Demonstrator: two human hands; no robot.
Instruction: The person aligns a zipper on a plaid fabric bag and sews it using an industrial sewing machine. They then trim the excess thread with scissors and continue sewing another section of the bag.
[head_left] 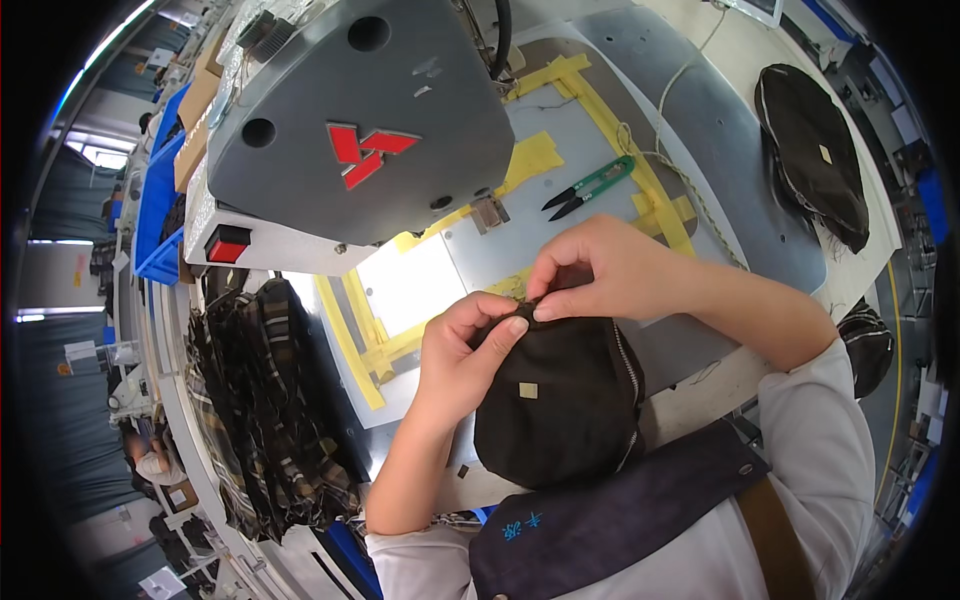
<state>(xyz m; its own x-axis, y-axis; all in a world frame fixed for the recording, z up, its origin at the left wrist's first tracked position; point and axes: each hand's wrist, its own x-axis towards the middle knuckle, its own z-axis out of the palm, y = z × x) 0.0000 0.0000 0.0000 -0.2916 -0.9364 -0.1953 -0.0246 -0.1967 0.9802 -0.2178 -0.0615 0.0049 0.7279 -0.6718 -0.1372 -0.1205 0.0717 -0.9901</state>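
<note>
A dark pouch [555,410] with a zipper along its right side and a small pale square patch rests at the front of the sewing machine's plate [410,300]. My left hand [470,355] pinches the pouch's top edge with thumb and fingers. Close beside it, my right hand [590,275] grips that same edge between thumb and forefinger. Just above my hands, green-handled thread snips [590,186] lie on the plate, points toward the lower left. The large grey machine head [290,120] overhangs the plate at the upper left.
Plaid fabric pieces [265,390] are heaped at the left. Blue bins [160,220] stand behind them. Another dark zipped pouch [810,150] lies at the upper right, with another [865,355] below. A cord [670,90] crosses the plate. A person [155,460] sits at the far left.
</note>
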